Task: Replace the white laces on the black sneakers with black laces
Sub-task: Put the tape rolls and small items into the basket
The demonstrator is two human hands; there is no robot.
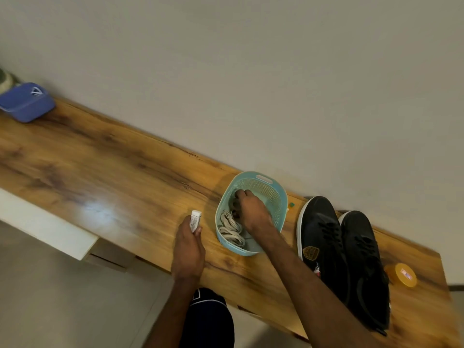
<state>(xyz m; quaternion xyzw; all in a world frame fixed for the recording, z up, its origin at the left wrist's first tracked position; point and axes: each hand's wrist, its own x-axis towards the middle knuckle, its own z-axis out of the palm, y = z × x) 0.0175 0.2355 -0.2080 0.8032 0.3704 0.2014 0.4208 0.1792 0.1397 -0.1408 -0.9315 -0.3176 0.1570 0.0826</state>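
Black sneakers [324, 247], two; teal basket [266, 189], one; white lace bundle [231, 229], one.

Blk sneakers [326, 242] paired, wht laces [231, 228] bundled

A long wooden table [100, 156] with dark grain runs along a plain pale wall [251, 71]. At its far left end lies a blue cap [26, 102] with a white emblem. A pale blue basket [281, 197] with a perforated wall and a handle slot stands near the wall; a small green thing [291, 204] lies just right of it. A white tube [195, 220] with print points upward just left of the basket. An orange round container [401, 275] lies near the right end. A white cabinet [50, 229] sits below the table.
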